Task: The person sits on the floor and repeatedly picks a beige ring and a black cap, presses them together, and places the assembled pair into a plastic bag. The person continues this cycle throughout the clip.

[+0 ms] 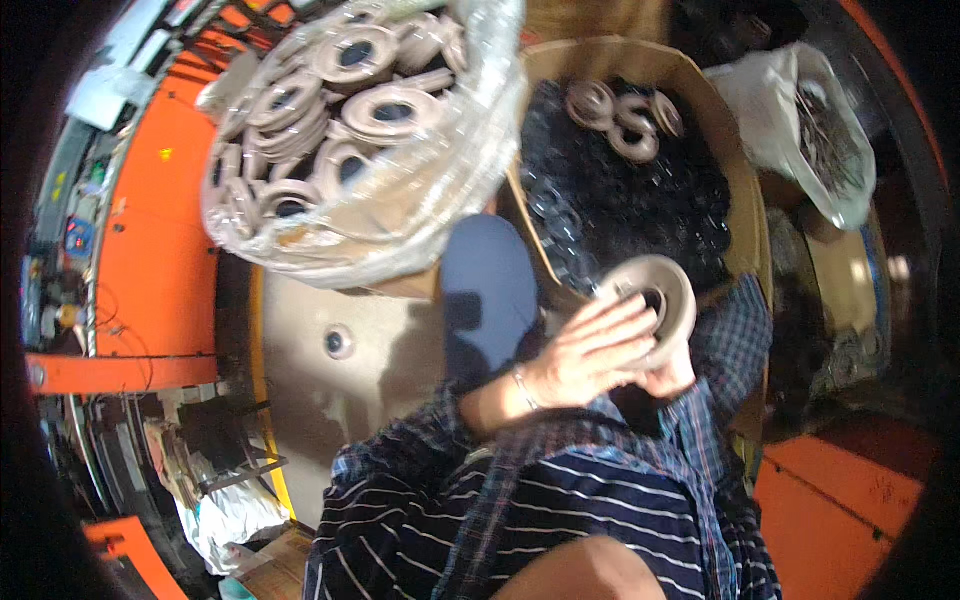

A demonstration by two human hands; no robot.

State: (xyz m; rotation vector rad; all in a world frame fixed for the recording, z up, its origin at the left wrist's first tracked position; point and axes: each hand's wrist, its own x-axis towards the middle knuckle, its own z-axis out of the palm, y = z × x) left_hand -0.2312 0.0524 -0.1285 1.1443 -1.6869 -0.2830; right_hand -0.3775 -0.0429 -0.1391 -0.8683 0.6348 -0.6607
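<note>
Both of my hands are at a beige ring-shaped part (676, 288) with a wide rim and a dark centre hole, held tilted in front of my body. My right hand (672, 378) grips its lower edge from beneath; most of those fingers are behind the ring. From the left, my left hand (592, 350) reaches over the near side of the ring, its fingers side by side and their tips at the hole. The left thumb is hidden. Just beyond the ring stands a cardboard box (690, 62) with many glossy black parts (640, 210) and several beige rings (634, 136) on top.
A plastic-lined box (400, 245) piled with beige discs stands at the far left. A dark blue padded surface (488, 285) lies between the boxes. One small ring (338, 342) is on the floor. At right is a white sack (760, 110) of thin scraps. Orange panels (165, 220) flank me.
</note>
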